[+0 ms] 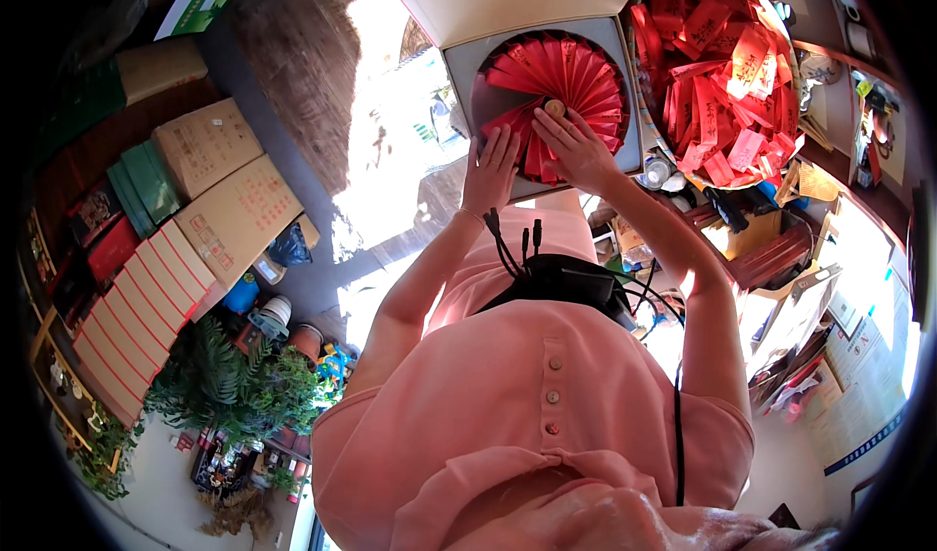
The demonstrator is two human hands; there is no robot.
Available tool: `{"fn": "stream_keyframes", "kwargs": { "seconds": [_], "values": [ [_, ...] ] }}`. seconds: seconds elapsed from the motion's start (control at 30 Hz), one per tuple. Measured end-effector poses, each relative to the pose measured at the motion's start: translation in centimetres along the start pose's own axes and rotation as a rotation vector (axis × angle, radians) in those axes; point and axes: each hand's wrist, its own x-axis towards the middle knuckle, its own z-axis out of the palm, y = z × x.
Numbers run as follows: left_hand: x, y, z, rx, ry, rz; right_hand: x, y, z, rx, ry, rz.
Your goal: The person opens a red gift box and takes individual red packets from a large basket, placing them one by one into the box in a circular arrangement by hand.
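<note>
An open box [632,63] with a pale lining lies in front of me, its cream lid [527,0] raised on the far side. Inside its round recess, slim red packets [581,58] stand in a fan around a small gold-coloured round centre [554,108]. The fan leaves a gap at the left. My left hand [491,172] rests at the box's near left edge, fingers extended against the packets there. My right hand [578,153] lies over the near right packets, fingers stretched toward the centre. Neither hand visibly grips anything.
To the right of the box, a round basket [792,51] is heaped with loose red packets [717,82]. Cardboard boxes [239,209] and a row of cream boxes with red edges [146,307] stand at the left. Potted plants [234,375] are below them. A black waist pouch [566,283] trails cables.
</note>
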Motion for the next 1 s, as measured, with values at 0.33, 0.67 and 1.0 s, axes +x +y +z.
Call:
{"fn": "stream_keyframes", "kwargs": {
  "seconds": [0.33, 0.67, 1.0],
  "values": [
    [1.1, -1.5, -1.1, -0.514, 0.118, -0.16, -6.8, -1.1, 4.7, 0.144, -0.135, -0.081],
    [0.7, -1.0, -0.5, -0.616, 0.115, -0.194, -6.5, -2.5, 4.8, 0.26, 0.075, 0.166],
    [0.2, 0.8, 2.5, -1.22, 0.298, -0.765, -9.3, -1.1, 4.2, 0.59, 0.235, 0.991]
  ]
}}
